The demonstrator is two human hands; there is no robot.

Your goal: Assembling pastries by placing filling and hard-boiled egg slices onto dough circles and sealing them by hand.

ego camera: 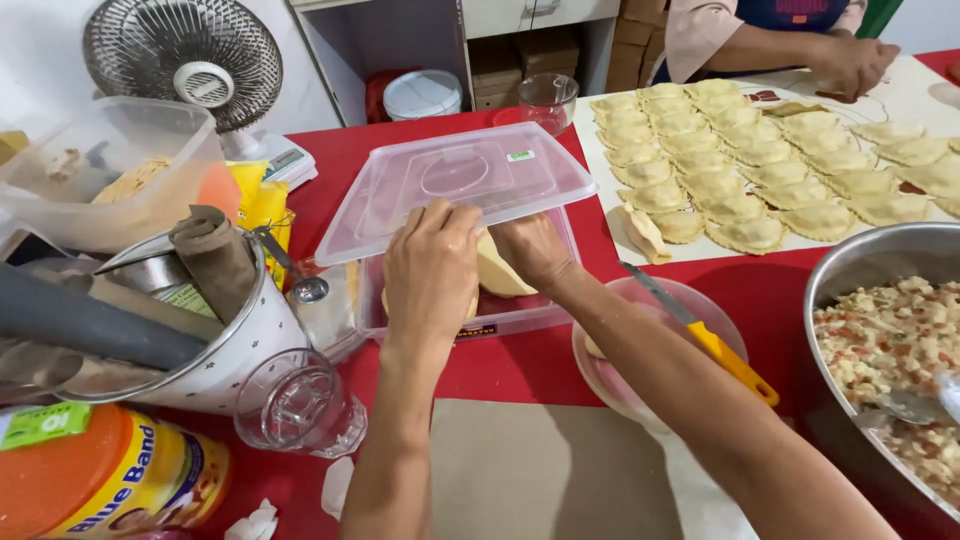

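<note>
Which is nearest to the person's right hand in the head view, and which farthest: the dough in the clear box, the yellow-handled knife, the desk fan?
From the right hand:
1. Dough, touching the hand, inside the clear box.
2. Yellow-handled knife, to its right, lying across the pink plate.
3. Desk fan, far back left.

Two bare forearms, no sleeves in view, left hand [432, 268] and right hand [533, 250] without rings, watch, or gloves.

Lid [455, 180] roofs the plastic box [520, 312]; upturned glass [300, 405] and knife [700, 335] flank bare red table [500, 365]
</note>
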